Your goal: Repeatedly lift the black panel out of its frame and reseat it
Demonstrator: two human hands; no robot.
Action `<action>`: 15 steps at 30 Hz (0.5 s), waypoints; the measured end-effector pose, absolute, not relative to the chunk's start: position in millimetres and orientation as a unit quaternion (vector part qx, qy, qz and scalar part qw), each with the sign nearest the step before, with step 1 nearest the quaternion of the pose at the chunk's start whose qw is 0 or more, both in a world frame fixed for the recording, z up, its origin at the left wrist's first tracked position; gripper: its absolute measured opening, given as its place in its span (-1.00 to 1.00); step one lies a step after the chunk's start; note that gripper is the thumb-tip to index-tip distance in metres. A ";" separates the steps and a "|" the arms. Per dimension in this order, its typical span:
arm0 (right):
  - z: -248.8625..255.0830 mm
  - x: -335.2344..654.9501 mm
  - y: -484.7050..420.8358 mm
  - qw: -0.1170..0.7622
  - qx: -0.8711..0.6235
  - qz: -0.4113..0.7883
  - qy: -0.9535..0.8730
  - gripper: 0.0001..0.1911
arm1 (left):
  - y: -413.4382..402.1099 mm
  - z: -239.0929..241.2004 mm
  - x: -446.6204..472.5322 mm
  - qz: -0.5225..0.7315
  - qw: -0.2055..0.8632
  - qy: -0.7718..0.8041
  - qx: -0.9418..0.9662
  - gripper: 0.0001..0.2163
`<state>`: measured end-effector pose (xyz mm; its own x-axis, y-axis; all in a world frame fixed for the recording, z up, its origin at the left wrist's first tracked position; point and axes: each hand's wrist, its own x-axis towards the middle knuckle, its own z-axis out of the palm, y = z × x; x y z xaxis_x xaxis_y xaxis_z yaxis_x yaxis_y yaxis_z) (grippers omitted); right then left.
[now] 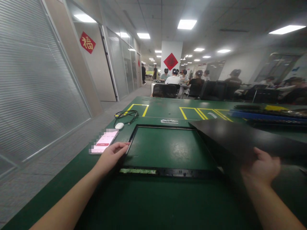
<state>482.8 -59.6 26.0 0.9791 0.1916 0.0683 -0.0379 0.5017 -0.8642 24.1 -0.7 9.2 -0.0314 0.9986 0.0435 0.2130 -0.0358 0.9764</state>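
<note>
A black rectangular frame (134,131) lies flat on the green table (153,201) in front of me, with a strip of green circuit board (137,171) along its near edge. My left hand (112,156) rests on the frame's left side, its fingers curled over the edge. My right hand (262,167) grips the near edge of a large black panel (240,137), which is held tilted above the frame's right side.
A phone (104,143) lies left of the frame, with a white mouse (119,126) and a coiled cable (126,115) behind it. Blue and black trays (268,115) sit at the far right. Several people sit at desks beyond the table. A glass wall runs along the left.
</note>
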 end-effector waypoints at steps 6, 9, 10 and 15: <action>24.0 484.7 -59.8 0.845 -0.525 0.097 -0.028 -0.66 | 3.0 -3.5 16.9 0.388 0.336 0.537 0.669 -0.62; 17.4 490.6 -57.3 0.833 -0.541 0.118 -0.017 -0.64 | 4.8 -13.1 13.0 0.342 0.317 0.518 0.717 -0.64; 13.3 493.7 -55.7 0.826 -0.550 0.126 -0.017 -0.64 | 5.3 -16.2 12.1 0.330 0.309 0.516 0.728 -0.63; -17.0 519.1 -46.7 0.740 -0.637 0.179 -0.119 -0.65 | 7.8 -27.2 9.7 0.285 0.261 0.504 0.772 -0.62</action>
<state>519.1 -46.7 -17.0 0.9077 0.4165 -0.0507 -0.1122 0.1246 -0.9858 9.7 7.8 -27.2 0.3282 0.9279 0.1768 0.6294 -0.3543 0.6916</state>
